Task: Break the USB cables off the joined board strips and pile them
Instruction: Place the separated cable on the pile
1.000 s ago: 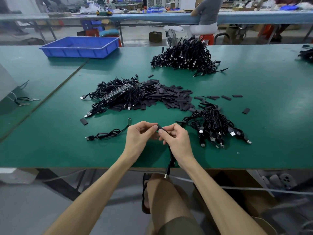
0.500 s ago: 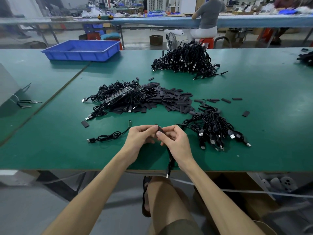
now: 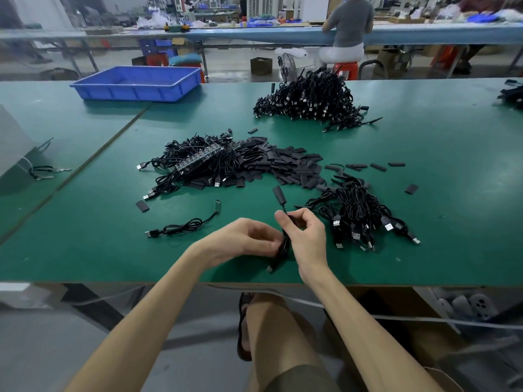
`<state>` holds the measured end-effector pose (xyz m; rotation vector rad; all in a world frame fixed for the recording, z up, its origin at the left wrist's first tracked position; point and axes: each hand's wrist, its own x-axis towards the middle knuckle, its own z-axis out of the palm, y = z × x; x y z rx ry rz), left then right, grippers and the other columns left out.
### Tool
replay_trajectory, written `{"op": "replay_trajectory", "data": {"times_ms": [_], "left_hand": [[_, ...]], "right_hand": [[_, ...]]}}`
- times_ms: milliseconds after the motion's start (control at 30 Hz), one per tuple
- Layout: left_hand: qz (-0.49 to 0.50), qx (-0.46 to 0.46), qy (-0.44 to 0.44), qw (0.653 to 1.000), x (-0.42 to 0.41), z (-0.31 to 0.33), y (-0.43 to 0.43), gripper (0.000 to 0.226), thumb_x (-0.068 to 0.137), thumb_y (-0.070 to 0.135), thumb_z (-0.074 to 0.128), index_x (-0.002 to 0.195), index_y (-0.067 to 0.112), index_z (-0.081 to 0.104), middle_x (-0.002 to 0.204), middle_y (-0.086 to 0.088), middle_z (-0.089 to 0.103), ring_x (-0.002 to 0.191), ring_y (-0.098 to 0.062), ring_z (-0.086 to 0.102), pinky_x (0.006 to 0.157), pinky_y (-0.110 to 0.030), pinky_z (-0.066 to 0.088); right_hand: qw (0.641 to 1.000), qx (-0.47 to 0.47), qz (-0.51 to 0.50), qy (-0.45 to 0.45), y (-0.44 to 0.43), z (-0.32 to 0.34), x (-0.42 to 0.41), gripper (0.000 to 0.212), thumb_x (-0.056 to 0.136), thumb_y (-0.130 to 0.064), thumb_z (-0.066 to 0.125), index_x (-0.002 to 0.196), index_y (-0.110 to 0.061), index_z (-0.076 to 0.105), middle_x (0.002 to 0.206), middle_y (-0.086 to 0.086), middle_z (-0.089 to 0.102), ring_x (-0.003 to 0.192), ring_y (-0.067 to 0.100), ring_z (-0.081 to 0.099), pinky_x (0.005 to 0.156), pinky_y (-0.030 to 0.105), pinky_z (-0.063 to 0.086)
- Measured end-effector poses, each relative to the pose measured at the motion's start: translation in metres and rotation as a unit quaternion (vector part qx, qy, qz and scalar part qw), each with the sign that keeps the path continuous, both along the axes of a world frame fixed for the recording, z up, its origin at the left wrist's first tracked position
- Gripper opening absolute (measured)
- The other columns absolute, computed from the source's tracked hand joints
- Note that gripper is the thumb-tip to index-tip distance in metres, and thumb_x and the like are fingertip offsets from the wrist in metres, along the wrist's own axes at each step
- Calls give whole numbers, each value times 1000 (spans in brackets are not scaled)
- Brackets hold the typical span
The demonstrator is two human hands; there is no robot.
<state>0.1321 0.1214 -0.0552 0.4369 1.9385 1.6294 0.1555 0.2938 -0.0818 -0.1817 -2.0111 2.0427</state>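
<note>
Closely, left hand [image 3: 244,239] and right hand [image 3: 307,236] gripping USB cable [image 3: 284,244], end upward.

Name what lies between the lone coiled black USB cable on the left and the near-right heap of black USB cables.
In the head view, the left hand and the right hand lie there, together gripping one black USB cable.

your bench [image 3: 424,193] has a matt green mat on top, a bit scuffed. cables [image 3: 353,210] look like matt black rubbery plastic with shiny metal plugs [image 3: 336,223]. blue bin [image 3: 135,83] is smooth plastic.
</note>
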Motion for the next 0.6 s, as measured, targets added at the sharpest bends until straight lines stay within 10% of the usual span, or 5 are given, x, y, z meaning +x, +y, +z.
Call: {"op": "replay_trajectory", "data": {"times_ms": [267, 367, 600], "left_hand": [[-6, -76, 69, 995, -12, 32, 18, 15, 88, 17, 79, 95, 5, 74, 88, -15, 74, 74, -19, 70, 71, -28, 58], [24, -93, 94, 991, -30, 59, 24, 13, 89, 12, 76, 100, 4, 74, 91, -13, 77, 77, -22, 73, 73, -29, 61], [14, -82, 113, 990, -57, 96, 108, 23, 90, 13, 75, 108, 0, 71, 92, -15, 77, 77, -22, 75, 72, -28, 62]], "right_hand": [[997, -72, 5, -33, 0, 3, 0, 58, 86, -70, 59, 88, -14, 74, 77, -2, 70, 72, 6, 58, 72, 27, 47], [985, -166, -18, -50, 1, 3, -4, 49, 104, -53, 46, 96, -14, 75, 73, -9, 68, 66, 6, 56, 68, 28, 44], [999, 1, 42, -27, -1, 3, -3, 17, 103, -25, 59, 99, -27, 75, 74, -16, 62, 66, 3, 51, 66, 18, 45]]}}
